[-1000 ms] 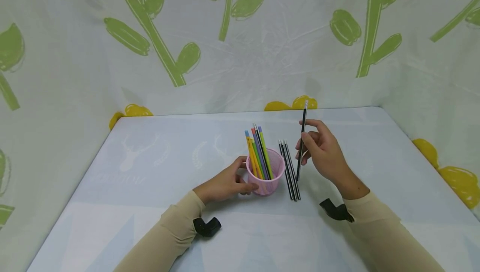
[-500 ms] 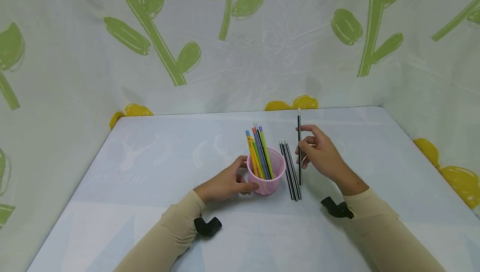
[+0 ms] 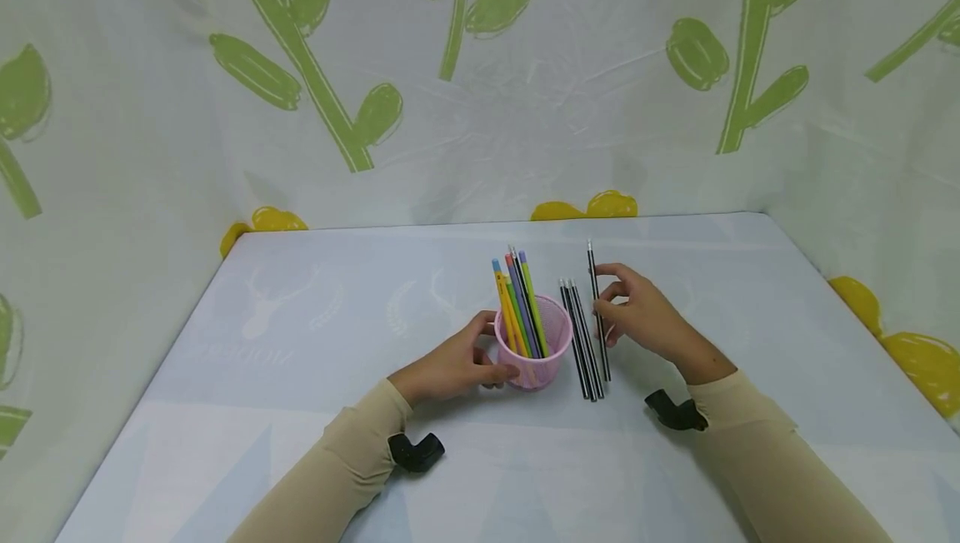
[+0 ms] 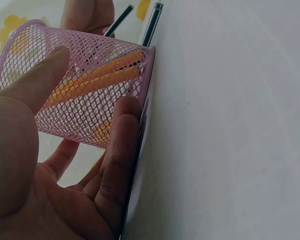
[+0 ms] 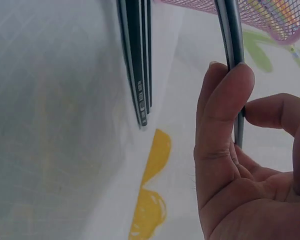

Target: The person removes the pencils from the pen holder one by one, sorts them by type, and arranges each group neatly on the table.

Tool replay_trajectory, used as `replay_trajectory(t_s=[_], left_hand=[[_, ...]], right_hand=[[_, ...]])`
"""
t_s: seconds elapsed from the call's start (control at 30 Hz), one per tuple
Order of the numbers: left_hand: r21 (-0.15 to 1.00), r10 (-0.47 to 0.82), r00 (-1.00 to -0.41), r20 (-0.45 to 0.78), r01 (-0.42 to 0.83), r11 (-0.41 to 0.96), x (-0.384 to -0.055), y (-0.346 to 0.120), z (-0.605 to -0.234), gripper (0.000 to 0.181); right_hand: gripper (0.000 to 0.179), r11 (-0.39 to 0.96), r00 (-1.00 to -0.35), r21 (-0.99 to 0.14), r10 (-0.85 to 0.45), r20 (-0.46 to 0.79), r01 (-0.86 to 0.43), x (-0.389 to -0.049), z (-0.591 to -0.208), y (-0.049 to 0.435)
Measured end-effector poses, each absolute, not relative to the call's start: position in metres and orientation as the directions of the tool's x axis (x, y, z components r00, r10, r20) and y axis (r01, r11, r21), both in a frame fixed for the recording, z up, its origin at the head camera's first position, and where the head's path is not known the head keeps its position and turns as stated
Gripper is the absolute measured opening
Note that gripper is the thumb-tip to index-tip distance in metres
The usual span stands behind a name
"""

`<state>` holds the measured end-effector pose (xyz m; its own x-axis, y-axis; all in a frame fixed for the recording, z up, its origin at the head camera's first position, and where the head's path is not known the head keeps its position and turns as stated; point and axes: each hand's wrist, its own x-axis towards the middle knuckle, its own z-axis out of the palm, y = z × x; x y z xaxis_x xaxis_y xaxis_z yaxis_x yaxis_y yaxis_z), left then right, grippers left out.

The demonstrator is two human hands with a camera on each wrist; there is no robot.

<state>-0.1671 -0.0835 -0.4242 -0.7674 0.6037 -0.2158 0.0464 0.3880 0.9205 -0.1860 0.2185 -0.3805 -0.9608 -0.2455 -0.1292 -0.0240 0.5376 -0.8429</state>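
A pink mesh pencil cup [image 3: 536,372] stands upright on the table, with several coloured pencils [image 3: 507,314] leaning in it. My left hand [image 3: 446,366] holds the cup from its left side, thumb and fingers around the mesh wall [image 4: 82,107]. To the right of the cup lie several black-and-silver striped pencils [image 3: 587,360] side by side. Just right of that row, my right hand [image 3: 647,316] pinches another striped pencil [image 3: 592,264] between thumb and fingertips. Its eraser end points away and its lower end is close beside the row. The right wrist view shows the pinched shaft [image 5: 232,37].
A pale table [image 3: 300,343] with faint printed patterns lies under both hands. Behind it rises a white curtain [image 3: 555,110] with green leaves and yellow shapes. Black bands [image 3: 416,453] show at both sleeve cuffs.
My right hand has lowered its pencil toward the table and turned it, its eraser end swinging left and its lower end right, nearly parallel to the row. The left hand and cup stay put.
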Motion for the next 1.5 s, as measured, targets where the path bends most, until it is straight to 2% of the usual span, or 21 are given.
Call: replay_trajectory(t_s=[0.47,1.07,1.5], left_hand=[[0.914,0.598,-0.768,-0.229,0.041,0.403,-0.168,-0.083,-0.423,0.075],[0.916,0.593,-0.771,-0.233,0.03,0.399,-0.167,-0.083,-0.424,0.075],[0.92,0.602,-0.765,-0.23,0.031,0.39,-0.168,-0.084,-0.424,0.075]], right_hand=[[0.072,0.639,-0.919,-0.766,-0.26,-0.297,0.067,-0.192,-0.391,0.223],[0.069,0.691,-0.898,-0.719,-0.273,-0.346,0.067,-0.192,-0.398,0.222],[0.061,0.713,-0.903,-0.701,-0.284,-0.323,0.027,-0.193,-0.401,0.223]])
